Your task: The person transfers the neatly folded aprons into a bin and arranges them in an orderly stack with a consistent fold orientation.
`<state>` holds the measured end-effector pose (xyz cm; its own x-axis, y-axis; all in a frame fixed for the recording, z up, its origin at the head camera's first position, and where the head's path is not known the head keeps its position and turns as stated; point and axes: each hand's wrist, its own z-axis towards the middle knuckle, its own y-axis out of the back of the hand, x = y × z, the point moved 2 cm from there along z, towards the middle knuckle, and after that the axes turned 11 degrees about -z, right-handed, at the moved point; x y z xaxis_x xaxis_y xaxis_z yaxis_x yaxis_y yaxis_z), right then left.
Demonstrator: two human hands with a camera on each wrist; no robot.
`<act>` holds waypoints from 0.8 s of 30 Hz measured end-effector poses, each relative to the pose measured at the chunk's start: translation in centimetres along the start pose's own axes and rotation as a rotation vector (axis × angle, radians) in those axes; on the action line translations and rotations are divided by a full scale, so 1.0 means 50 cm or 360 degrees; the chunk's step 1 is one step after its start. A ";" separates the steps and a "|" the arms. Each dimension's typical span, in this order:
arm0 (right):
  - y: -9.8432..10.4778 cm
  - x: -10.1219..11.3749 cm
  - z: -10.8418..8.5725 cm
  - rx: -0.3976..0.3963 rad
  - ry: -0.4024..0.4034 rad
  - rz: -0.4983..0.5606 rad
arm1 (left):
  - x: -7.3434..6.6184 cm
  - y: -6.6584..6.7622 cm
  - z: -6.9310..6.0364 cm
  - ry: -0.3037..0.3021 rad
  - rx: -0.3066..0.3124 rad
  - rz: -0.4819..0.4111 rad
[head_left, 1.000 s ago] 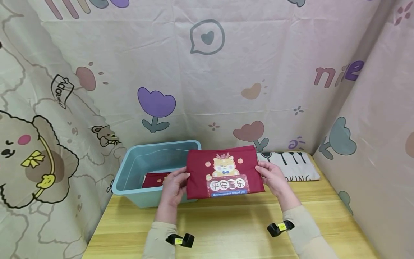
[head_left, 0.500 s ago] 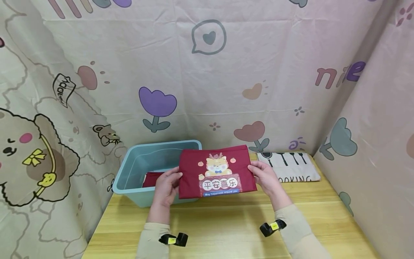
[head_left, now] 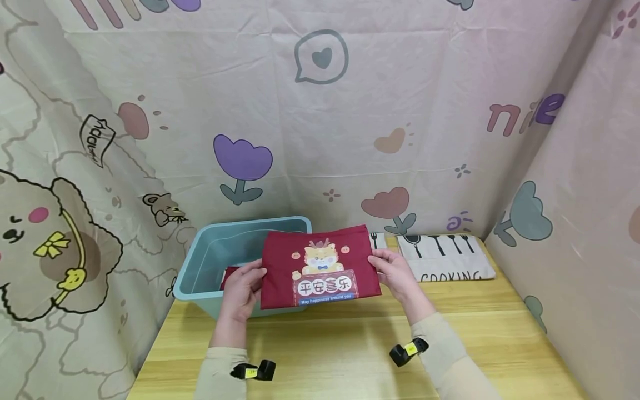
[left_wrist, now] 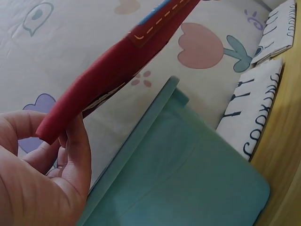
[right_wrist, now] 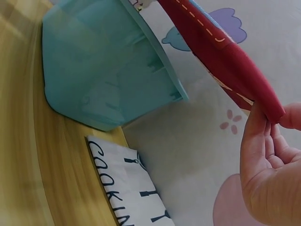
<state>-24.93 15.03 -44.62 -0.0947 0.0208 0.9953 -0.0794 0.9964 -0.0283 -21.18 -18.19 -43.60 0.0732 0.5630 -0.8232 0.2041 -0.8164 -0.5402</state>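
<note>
Red cloth, ends pinched by left hand and right hand, shifts left, hiding more bin, baring white cloth; apparently mid-carry.

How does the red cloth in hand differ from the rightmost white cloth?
The red cloth has a cartoon animal print; the white cloth shows black utensils and "COOKING". The red cloth is held up by the left hand and right hand; the white cloth lies flat on the table. Both look folded and roughly rectangular.
</note>
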 end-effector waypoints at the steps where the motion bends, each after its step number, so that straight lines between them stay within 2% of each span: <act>1: -0.003 -0.001 0.000 0.0004 -0.0003 -0.0004 | -0.001 0.003 0.000 -0.0001 -0.0004 -0.0001; 10: -0.025 -0.003 0.001 0.0026 0.0000 -0.0028 | -0.012 0.022 0.001 -0.0012 0.0005 0.0021; 24: -0.065 0.009 0.021 0.0066 0.0031 -0.0083 | -0.047 0.048 0.007 -0.0029 -0.0055 0.0110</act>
<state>-25.73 11.72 -44.16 -0.0700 -0.0289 0.9971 -0.1249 0.9920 0.0200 -21.20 -21.54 -43.01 0.0708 0.5029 -0.8614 0.2331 -0.8480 -0.4760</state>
